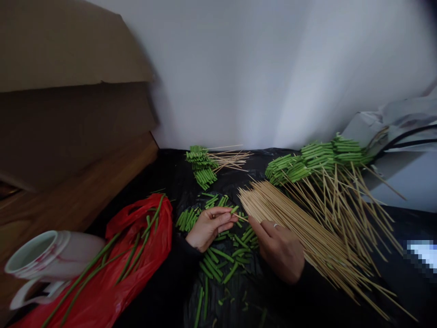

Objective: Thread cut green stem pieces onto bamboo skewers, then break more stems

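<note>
Held skewer: a single bamboo skewer [241,217] is poking out of the left hand, its tip passing just over the cut green stalk pieces [213,266].
Left hand [210,229]: fingers are curling closed, pinching the skewer.
Right hand [278,249]: fingers are lying across the loose skewer pile [317,232]; whether they are gripping, I cannot tell.
Skewered batches: threaded green stalks [316,157] are lying far right, another bundle [201,166] far centre.
Surface: a black plastic sheet [174,182] is covering the work area.
Left side: a red plastic bag [143,232] is holding long uncut stalks [133,255], touching a white ceramic jug [37,257].
</note>
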Demonstrator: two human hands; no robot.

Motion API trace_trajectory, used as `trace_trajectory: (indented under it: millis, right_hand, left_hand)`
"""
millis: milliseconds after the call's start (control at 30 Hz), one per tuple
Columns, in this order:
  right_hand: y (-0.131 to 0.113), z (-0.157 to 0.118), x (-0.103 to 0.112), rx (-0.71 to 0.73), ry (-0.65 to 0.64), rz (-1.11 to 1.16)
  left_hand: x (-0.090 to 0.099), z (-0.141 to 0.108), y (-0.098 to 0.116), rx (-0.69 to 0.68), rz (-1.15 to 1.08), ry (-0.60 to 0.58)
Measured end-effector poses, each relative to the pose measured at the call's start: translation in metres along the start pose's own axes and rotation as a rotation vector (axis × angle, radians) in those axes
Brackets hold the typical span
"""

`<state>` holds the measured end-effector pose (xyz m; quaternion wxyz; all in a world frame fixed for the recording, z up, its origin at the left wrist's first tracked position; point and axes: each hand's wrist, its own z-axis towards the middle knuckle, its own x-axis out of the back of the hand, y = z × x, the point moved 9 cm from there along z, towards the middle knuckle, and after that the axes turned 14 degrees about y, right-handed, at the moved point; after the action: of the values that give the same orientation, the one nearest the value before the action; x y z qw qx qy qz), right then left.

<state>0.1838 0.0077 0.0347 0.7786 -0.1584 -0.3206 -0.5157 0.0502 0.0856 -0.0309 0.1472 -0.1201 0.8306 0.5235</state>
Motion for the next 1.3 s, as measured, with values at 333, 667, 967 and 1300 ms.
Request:
trace_trajectory:
  millis: [333,667,967,1300]
  right_hand:
    - [0.0002,-0.0015,-0.0004,-0.022,0.001,0.016]
    - [-0.0034,-0.0017,0.0006,-0.005,0.011,0.019]
    - [-0.0090,-0.0029,0.0005,0.007,0.017,0.033]
    - [-0.0041,0.0015,0.0040,-0.011,0.046,0.041]
  left_hand:
    - [0.0023,0.0006,-0.0019,0.022,-0.020,0.023]
    - [0.0033,0.0006,-0.0019,0.013,-0.002,0.026]
    - [-0.0005,-0.0007,-0.0083,0.025,0.020,-0.002]
    - [0.0013,-0.0019,-0.0041,0.026,0.020,0.011]
